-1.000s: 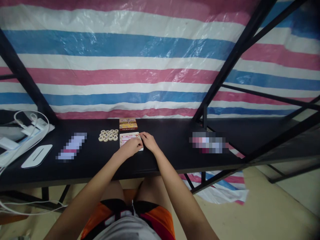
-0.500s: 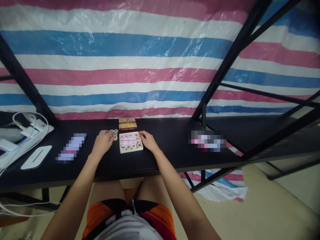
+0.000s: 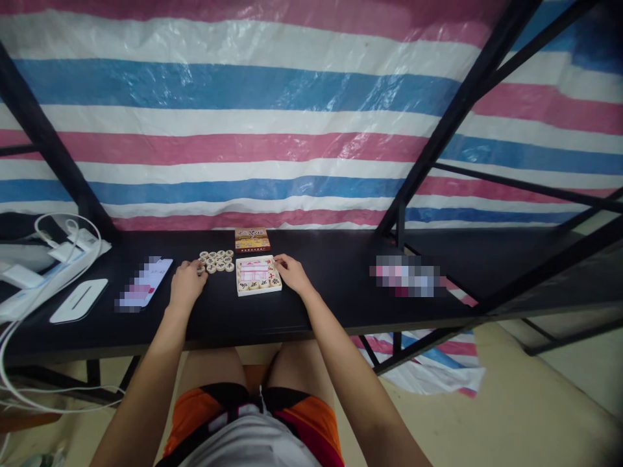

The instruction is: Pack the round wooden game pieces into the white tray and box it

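My left hand (image 3: 188,284) is at the left edge of a group of round Chinese chess pieces (image 3: 219,261), laid in rows on the black table. Its fingers are curled around a piece at the group's near left corner, mostly covered by the fingertips. My right hand (image 3: 292,274) grips the right edge of an open white box (image 3: 259,292), thumb and fingers at its upper right corner. Inside the box, pieces with black and red characters line the near and right sides, beside a pink-and-white printed sheet (image 3: 254,270).
Behind the white box lies a brown printed box lid (image 3: 252,240). A phone (image 3: 148,283), a white flat device (image 3: 78,301) and a power strip with cables (image 3: 53,266) lie left. A blurred-out item (image 3: 407,275) lies right. Black metal posts (image 3: 438,130) frame the table (image 3: 331,298).
My left hand has moved left and towards me, uncovering more of the rows of pieces. My right hand stays at the white box. The view has shifted slightly.
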A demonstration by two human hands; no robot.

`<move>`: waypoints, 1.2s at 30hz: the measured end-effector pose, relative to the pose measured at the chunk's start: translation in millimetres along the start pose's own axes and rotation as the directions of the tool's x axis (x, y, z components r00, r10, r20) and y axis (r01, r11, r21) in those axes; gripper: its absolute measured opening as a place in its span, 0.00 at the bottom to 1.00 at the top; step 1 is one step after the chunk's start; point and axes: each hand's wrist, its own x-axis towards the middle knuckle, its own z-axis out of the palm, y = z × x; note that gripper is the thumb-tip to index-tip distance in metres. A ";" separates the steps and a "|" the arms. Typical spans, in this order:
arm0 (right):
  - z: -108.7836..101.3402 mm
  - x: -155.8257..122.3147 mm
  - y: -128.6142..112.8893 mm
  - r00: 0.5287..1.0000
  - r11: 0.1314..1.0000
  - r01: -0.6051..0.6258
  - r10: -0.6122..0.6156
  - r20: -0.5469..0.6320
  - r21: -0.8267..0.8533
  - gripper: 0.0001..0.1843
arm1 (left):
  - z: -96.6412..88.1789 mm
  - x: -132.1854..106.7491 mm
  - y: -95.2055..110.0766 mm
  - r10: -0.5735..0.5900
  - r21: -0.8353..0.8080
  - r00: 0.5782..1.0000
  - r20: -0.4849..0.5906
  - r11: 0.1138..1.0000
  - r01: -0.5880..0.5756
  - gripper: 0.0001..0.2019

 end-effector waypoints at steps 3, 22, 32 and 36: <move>-0.1 -0.1 -0.7 1.000 1.000 0.006 -0.006 0.002 0.000 0.11 | -3.7 -1.1 1.4 -0.022 -0.032 0.997 -0.076 0.999 0.020 0.13; 0.1 0.0 1.0 1.000 1.000 0.005 -0.005 0.004 0.004 0.10 | 8.9 -14.1 44.7 0.581 -0.469 0.813 -0.037 0.708 -0.528 0.14; -1.4 -1.3 -0.7 1.000 1.000 0.003 -0.003 0.006 0.018 0.11 | 6.1 -9.3 36.4 0.430 -0.337 0.899 -0.081 0.837 -0.430 0.13; -1.5 -1.4 -1.8 1.000 1.000 -0.011 0.011 0.006 0.010 0.11 | 0.1 -4.4 17.5 0.106 -0.144 0.985 -0.137 0.982 -0.126 0.14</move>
